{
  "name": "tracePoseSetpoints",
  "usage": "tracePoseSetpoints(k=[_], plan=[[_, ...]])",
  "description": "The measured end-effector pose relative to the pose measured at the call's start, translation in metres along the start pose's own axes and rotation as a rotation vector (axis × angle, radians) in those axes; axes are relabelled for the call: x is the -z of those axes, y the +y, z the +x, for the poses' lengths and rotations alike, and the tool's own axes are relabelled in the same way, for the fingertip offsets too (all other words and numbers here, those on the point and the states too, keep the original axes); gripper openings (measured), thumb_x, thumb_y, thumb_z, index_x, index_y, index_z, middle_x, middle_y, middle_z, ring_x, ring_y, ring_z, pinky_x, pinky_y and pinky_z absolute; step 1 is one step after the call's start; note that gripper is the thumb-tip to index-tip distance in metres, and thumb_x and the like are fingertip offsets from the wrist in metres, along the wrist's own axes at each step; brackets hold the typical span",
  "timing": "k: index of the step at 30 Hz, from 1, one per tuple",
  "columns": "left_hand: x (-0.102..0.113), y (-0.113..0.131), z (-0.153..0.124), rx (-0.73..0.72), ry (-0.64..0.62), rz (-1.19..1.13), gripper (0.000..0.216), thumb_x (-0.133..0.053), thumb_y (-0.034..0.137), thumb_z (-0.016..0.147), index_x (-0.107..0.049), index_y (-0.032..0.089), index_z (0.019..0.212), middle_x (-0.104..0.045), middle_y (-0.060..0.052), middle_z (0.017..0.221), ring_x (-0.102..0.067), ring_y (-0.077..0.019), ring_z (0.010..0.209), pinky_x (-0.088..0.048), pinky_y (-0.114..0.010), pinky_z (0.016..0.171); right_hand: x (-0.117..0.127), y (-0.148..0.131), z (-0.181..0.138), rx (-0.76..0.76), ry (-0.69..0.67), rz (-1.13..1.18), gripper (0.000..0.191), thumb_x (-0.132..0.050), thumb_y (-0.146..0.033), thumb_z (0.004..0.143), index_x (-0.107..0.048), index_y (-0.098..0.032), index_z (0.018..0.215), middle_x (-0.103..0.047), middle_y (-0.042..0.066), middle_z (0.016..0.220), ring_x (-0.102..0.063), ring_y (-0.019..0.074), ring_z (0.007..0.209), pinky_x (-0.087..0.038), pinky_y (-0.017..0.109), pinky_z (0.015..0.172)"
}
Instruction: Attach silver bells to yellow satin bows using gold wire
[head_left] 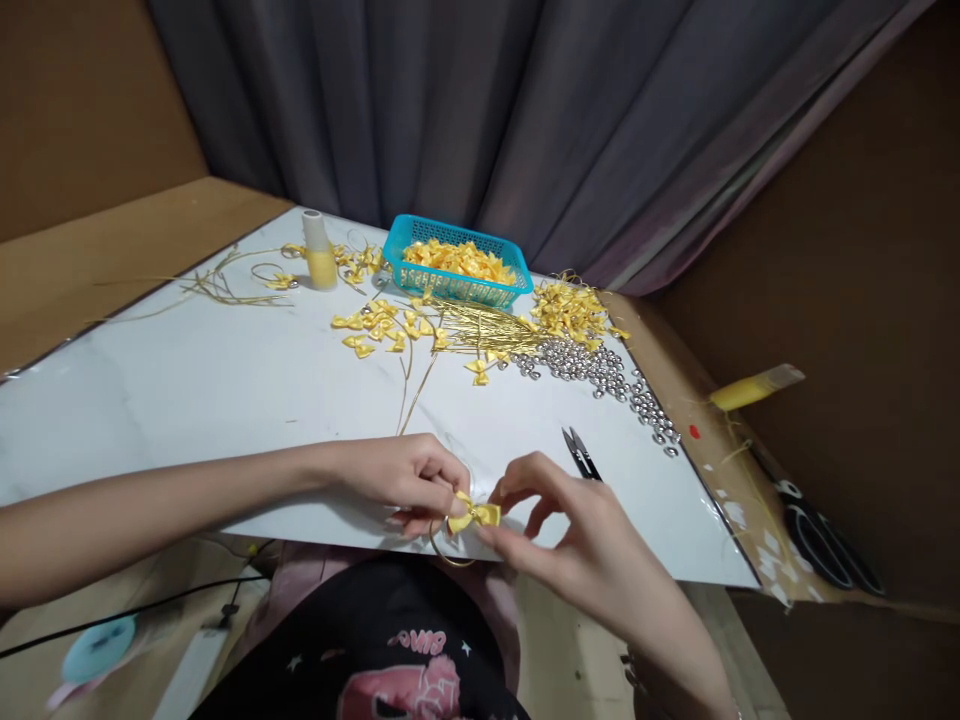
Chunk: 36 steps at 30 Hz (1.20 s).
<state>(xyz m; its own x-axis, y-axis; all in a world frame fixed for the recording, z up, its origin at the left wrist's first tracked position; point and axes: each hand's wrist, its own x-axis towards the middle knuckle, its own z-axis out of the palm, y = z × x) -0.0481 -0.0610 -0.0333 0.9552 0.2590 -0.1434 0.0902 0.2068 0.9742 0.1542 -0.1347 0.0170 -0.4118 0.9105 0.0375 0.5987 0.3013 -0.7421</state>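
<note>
A yellow ribbon bow [474, 514] is at the front edge of the white tabletop. My left hand [416, 485] pinches its left side between thumb and fingers. From the bow a gold cord loop [444, 548] hangs below the left fingers. My right hand [559, 515] is curved at the bow's right side, thumb and index finger at its edge; the other fingers are bent. Black thread snips [580, 454] lie just beyond the right hand, partly hidden by it.
Yellow bows fill a blue basket [457, 290] at the back. Loose bows [375, 322], gold cords [484, 330], silver metal pieces [585, 368] and a bow pile [568, 308] lie around it. A bottle [320, 252] stands left. Black scissors [821, 545] are at the right edge.
</note>
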Motion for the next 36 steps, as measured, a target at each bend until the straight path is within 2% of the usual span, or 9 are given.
tracePoseSetpoints(k=[4,8,13,20,23,26,31,34,36], plan=[[-0.001,0.001,0.001,0.013,0.007,0.019,0.023,-0.055,0.029,0.086,-0.052,0.015,0.068,-0.052,0.004,0.048,-0.039,-0.0061,0.036,-0.030,-0.018,0.037,-0.012,-0.001,-0.007,0.001,-0.033,-0.031,0.009,-0.060,-0.016,0.078,-0.053,-0.020,0.083,-0.065,0.000,0.077,-0.061,0.0130,0.064,-0.050,0.023,0.055],[-0.001,0.002,0.001,0.019,-0.001,0.043,0.023,-0.054,0.029,0.086,-0.051,0.016,0.068,-0.049,0.005,0.046,-0.037,-0.0067,0.036,-0.029,-0.018,0.038,-0.019,0.001,-0.006,0.017,-0.009,-0.066,0.005,-0.054,-0.015,0.082,-0.056,-0.020,0.083,-0.065,0.001,0.077,-0.060,0.0125,0.060,-0.049,0.024,0.055],[-0.002,0.004,-0.001,0.011,0.009,0.114,0.021,-0.052,0.027,0.085,-0.050,0.016,0.067,-0.048,0.005,0.045,-0.036,-0.0071,0.038,-0.028,-0.019,0.040,-0.020,0.000,-0.005,-0.004,0.015,-0.019,0.010,-0.051,-0.014,0.082,-0.058,-0.019,0.077,-0.067,0.001,0.071,-0.061,0.0120,0.058,-0.047,0.023,0.053],[-0.003,0.005,-0.002,-0.009,0.031,0.324,0.012,-0.050,0.015,0.079,-0.052,0.016,0.067,-0.049,0.006,0.046,-0.039,-0.0064,0.040,-0.028,-0.017,0.042,-0.010,0.002,0.004,-0.196,-0.187,0.149,0.009,-0.056,-0.015,0.078,-0.065,-0.016,0.078,-0.070,0.002,0.067,-0.066,0.0147,0.061,-0.050,0.024,0.055],[-0.002,0.006,-0.002,0.000,0.029,0.330,0.013,-0.050,0.015,0.079,-0.051,0.015,0.066,-0.049,0.006,0.046,-0.039,-0.0061,0.040,-0.029,-0.016,0.042,-0.009,0.002,0.007,-0.219,-0.233,0.157,0.009,-0.056,-0.013,0.076,-0.064,-0.015,0.078,-0.070,0.003,0.069,-0.065,0.0140,0.061,-0.049,0.023,0.057],[-0.002,0.007,-0.002,0.027,0.025,0.296,0.016,-0.050,0.019,0.081,-0.050,0.015,0.066,-0.049,0.005,0.046,-0.038,-0.0063,0.040,-0.029,-0.017,0.042,-0.010,0.002,0.009,-0.192,-0.215,0.126,0.009,-0.057,-0.011,0.075,-0.063,-0.015,0.078,-0.069,0.002,0.070,-0.063,0.0128,0.061,-0.048,0.023,0.058],[-0.001,0.007,-0.001,0.023,0.026,0.277,0.019,-0.049,0.026,0.085,-0.050,0.016,0.069,-0.049,0.005,0.047,-0.038,-0.0073,0.040,-0.029,-0.018,0.043,-0.009,0.004,0.011,-0.123,-0.180,0.051,0.009,-0.057,-0.017,0.082,-0.064,-0.016,0.075,-0.068,0.002,0.071,-0.060,0.0126,0.064,-0.045,0.024,0.059],[0.004,0.007,-0.003,-0.004,0.014,0.166,0.024,-0.038,0.026,0.087,-0.051,0.016,0.070,-0.050,0.002,0.048,-0.034,-0.0085,0.038,-0.028,-0.020,0.040,-0.007,0.005,0.010,-0.130,-0.158,0.097,0.012,-0.055,-0.017,0.084,-0.063,-0.016,0.074,-0.067,0.002,0.066,-0.060,0.0127,0.060,-0.044,0.023,0.056],[0.008,0.008,-0.005,-0.030,-0.005,0.115,0.021,-0.035,0.021,0.082,-0.054,0.015,0.073,-0.052,0.000,0.050,-0.034,-0.0097,0.039,-0.027,-0.021,0.039,-0.007,0.006,0.009,-0.158,-0.109,0.168,0.013,-0.054,-0.016,0.084,-0.062,-0.016,0.074,-0.068,0.003,0.065,-0.063,0.0132,0.059,-0.046,0.022,0.055]])
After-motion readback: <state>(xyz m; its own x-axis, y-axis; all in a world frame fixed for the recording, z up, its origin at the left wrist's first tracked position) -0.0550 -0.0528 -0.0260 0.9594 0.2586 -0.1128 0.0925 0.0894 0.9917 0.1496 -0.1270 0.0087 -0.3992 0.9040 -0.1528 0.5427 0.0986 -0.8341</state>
